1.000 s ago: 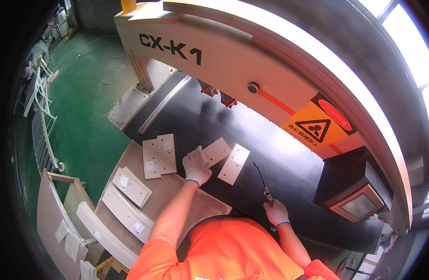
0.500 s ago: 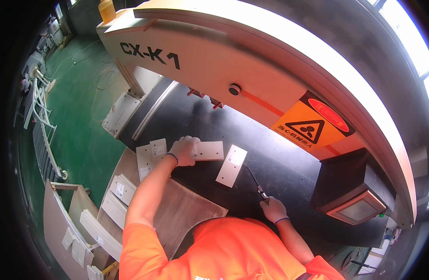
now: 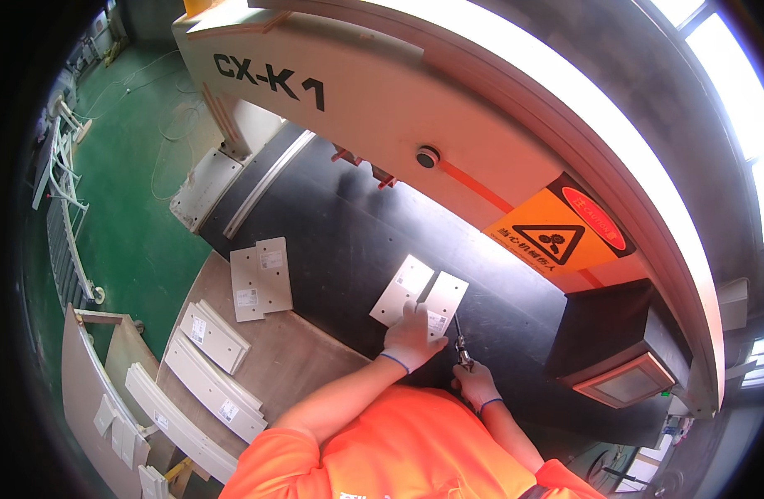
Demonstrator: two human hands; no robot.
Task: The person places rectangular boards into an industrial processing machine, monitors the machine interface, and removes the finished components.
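On the dark machine bed (image 3: 357,303) two white panels with drilled holes lie side by side at a slant. My left hand (image 3: 413,337), in a pale glove, grips the near end of the right panel (image 3: 448,297), its fingers also close to the left panel (image 3: 402,287). An air blow gun (image 3: 463,353) is in my gloved right hand (image 3: 478,386), its thin nozzle beside the right panel's edge. Two more white panels (image 3: 261,279) with labels rest overlapping at the bed's left part.
Stacks of white panels (image 3: 207,374) lie on a brown board (image 3: 290,358) at the left. A large white machine housing (image 3: 357,83) with an orange warning sign (image 3: 556,229) arches over the far side. A black box with a screen (image 3: 631,374) juts out at the right.
My left hand has moved right from the left panels, bringing a white panel beside the slanted one. The right hand and blow gun have shifted slightly left.
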